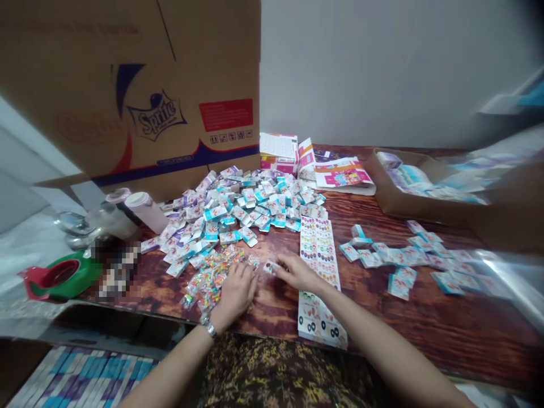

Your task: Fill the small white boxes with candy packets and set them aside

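Pressure should be light where the right hand (294, 272) pinches a printed slip (268, 267); grip unclear in the left hand (235, 292).

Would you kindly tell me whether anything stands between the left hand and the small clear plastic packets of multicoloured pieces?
Nothing visible does: the left hand is at the right edge of the packets, with some lying directly beside it.

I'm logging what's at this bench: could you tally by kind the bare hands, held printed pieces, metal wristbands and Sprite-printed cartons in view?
Bare hands (left hand, right hand): 2
Small printed piece in the right hand: 1
Metal wristband: 1
Sprite-printed carton: 1
Total: 5
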Available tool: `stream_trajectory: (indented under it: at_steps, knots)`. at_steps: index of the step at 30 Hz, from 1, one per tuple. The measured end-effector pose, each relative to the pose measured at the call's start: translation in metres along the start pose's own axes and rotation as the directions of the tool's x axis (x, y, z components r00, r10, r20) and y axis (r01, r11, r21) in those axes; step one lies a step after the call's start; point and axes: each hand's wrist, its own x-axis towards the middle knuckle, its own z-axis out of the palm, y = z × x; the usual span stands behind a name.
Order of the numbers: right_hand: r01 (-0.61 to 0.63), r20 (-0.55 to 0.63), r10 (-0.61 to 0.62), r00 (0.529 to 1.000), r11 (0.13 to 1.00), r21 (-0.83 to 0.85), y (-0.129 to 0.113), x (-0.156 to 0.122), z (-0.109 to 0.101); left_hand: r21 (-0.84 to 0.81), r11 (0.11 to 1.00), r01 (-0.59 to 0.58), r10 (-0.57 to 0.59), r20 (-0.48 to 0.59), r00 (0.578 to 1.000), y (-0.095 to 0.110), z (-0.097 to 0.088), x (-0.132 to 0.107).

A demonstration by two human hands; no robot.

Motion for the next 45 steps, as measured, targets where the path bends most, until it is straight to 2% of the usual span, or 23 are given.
stream_trajectory:
  at_steps: [2,5,11,16,23,28,33,39,45]
  knots:
    - [-0.058,-0.101,0.039,0.994,0.978,-0.199,0.005,0.011,0.004,0.241,0.966,-0.096,0.093,0.025,0.995,-0.007,0.003,0.005]
    - [-0.099,-0.14,0.051,0.989,0.928,-0.36,0.012,0.023,0.012,0.392,0.909,-0.141,0.117,0.083,0.99,-0.008,0.012,0.01]
    - [-0.131,-0.124,0.081,0.989,0.865,-0.485,0.019,0.029,0.02,0.395,0.897,-0.197,0.146,0.156,0.977,-0.005,0.026,0.002]
    - [-0.152,0.039,0.221,0.975,0.777,-0.611,0.016,0.032,0.029,0.381,0.905,-0.191,0.142,0.153,0.978,-0.007,0.027,-0.002]
    - [-0.238,0.016,0.318,0.948,0.74,-0.629,0.019,0.042,0.033,0.341,0.911,-0.23,0.176,0.182,0.967,-0.002,0.024,-0.01]
    - [-0.231,0.04,0.314,0.948,0.772,-0.592,0.023,0.046,0.024,0.358,0.911,-0.204,0.159,0.149,0.976,-0.002,0.026,-0.003]
    - [-0.229,0.031,0.301,0.953,0.786,-0.574,0.025,0.045,0.015,0.368,0.898,-0.241,0.185,0.18,0.966,-0.007,0.03,0.0]
    - [-0.192,0.084,0.295,0.952,0.785,-0.589,0.021,0.041,0.022,0.371,0.894,-0.252,0.194,0.185,0.963,-0.008,0.028,-0.008]
    - [-0.222,0.066,0.327,0.943,0.761,-0.609,0.02,0.047,0.027,0.346,0.898,-0.271,0.216,0.188,0.958,-0.004,0.029,-0.015]
